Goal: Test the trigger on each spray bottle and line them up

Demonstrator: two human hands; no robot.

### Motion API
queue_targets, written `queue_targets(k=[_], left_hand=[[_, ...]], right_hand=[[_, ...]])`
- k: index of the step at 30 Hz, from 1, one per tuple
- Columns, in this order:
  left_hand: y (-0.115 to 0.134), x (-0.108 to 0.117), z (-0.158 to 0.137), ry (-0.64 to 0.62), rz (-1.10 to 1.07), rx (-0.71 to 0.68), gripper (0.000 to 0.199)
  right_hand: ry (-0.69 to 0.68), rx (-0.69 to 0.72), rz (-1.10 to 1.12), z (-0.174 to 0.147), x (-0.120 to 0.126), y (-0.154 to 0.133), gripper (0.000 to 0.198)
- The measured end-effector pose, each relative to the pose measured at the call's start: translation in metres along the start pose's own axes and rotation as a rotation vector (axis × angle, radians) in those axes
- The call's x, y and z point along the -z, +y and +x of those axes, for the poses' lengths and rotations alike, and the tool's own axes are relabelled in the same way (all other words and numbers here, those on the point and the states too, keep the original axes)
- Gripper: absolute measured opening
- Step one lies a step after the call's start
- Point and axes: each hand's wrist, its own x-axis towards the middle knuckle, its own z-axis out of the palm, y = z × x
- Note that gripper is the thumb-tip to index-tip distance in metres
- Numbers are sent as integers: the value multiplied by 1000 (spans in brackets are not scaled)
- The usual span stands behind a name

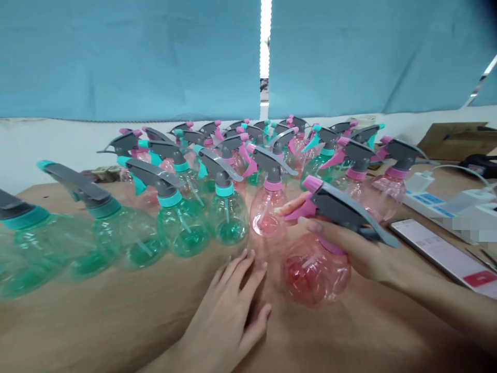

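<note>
My right hand (pixel 349 243) is wrapped round the neck and trigger of a pink spray bottle (pixel 314 272) with a grey and pink spray head. That bottle is tilted, near the front of the table. My left hand (pixel 233 298) lies on the brown tabletop (pixel 135 326) with its fingers stretched out, holding nothing. Just beyond its fingertips stands a green spray bottle (pixel 228 223) with a turquoise collar. Behind the held bottle is another pink spray bottle (pixel 267 207), standing upright.
Several green spray bottles (pixel 130 241) line the left side, and more pink and green ones crowd the back. On the right lie a phone (pixel 438 254), a white power strip (pixel 435 204) with plugged-in chargers, and a cardboard box (pixel 452 140). A blue curtain (pixel 135 57) hangs behind.
</note>
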Motion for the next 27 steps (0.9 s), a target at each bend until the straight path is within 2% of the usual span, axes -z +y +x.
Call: queue_targets(k=[4,8,12,16,20,27], left_hand=[[0,-2,0,-8,38,10,50],[0,-1,2,-9,53,-1,47],[0,0,3,-23,80,-13,48],[0,2,2,-29,75,-15,47],[0,2,3,-37,45,-5,46],[1,2,4,-41,15,1,46]], right_hand=[[12,-33,38,-6,-2,8,17],[-41,-26,63,-5,-4,5,14],[-32,51,62,1,-5,-2,14],[-22,119,15,4,-5,-6,26],[16,26,-12,2,-3,-2,31],[29,-116,11,-4,-2,5,26]])
